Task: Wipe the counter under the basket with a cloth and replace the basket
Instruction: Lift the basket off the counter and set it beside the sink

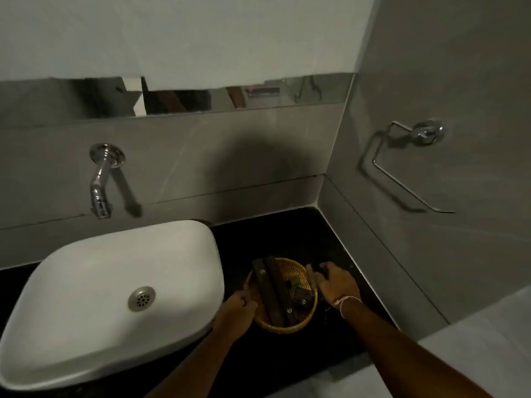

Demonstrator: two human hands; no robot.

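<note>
- Fingers of the left hand are curled over the near-left rim of the basket and grip it.
- Fingers of the right hand are spread over the far-right rim of the basket and close on it; a pale band circles that wrist.
- Both forearms reach in from the bottom edge, one to each side of the basket.
- That basket is round, woven and yellow-brown; it lies at the dark table, just right of the white basin, and whether it rests on the surface or is lifted off it cannot be told.
- Inside the basket lie long dark packets side by side, plus some small items, one green, too blurred to name.
- No cloth can be made out on the dark surface.
- Left of the basket, the basin has a metal drain in its bowl.
- A chrome tap juts from the grey back wall above the basin.
- On the right wall, well apart from the basket, hangs a chrome towel ring.
- A mirror strip runs along the back wall above the tiles.
</note>
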